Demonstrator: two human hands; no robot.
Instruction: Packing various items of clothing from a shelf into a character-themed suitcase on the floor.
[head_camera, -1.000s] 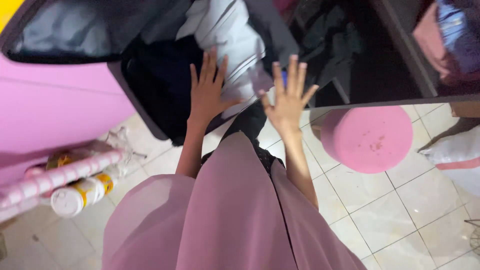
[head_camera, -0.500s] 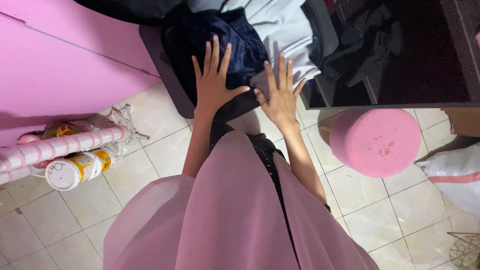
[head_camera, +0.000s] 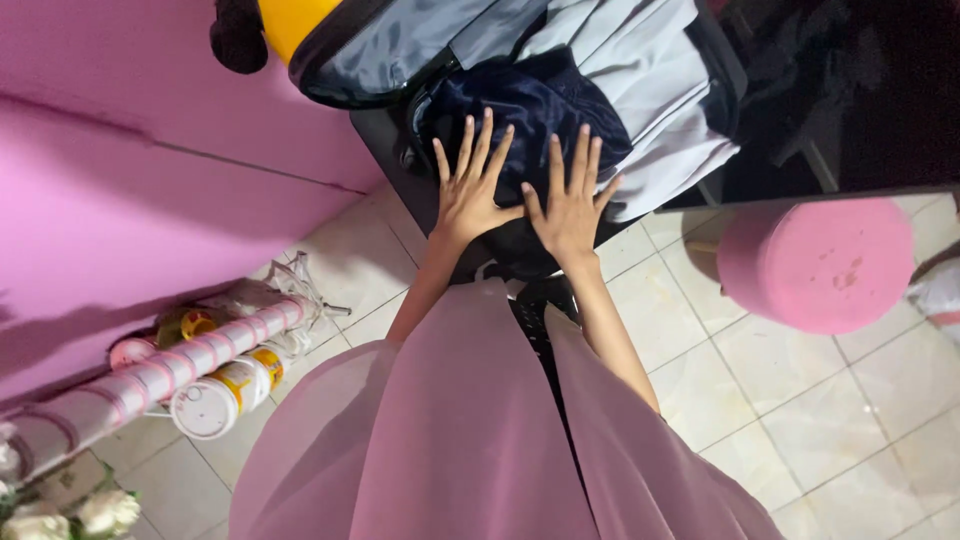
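1. Hands first: left hand and right hand now lie side by side, palms down, fingers spread flat, on a dark navy garment. Nothing is pinched or gripped; both press on the cloth.
2. Change since a second ago: the hands were then apart, the left on dark fabric and the right hovering near a pale grey garment. They have closed toward each other and both now sit on the navy piece, thumbs nearly meeting.
3. Reading: this looks like flattening or pressing the navy garment down into place, judged from the flat open palms.
4. Location of the garment: on top of the contents of an open dark suitcase, next to a pale grey garment that fills the right part of the case. The grey-lined lid stands open toward upper left.
5. Surface: the suitcase rests on a floor of pale tiles with darker grout lines.
6. Room: a pink wall or panel at left; a round pink stool at right, just beside the case; dark shelving behind it, contents too dim to tell.
7. Lower left: a pink-and-white striped rail with a white-capped bottle beside it, and pale flowers at the corner.
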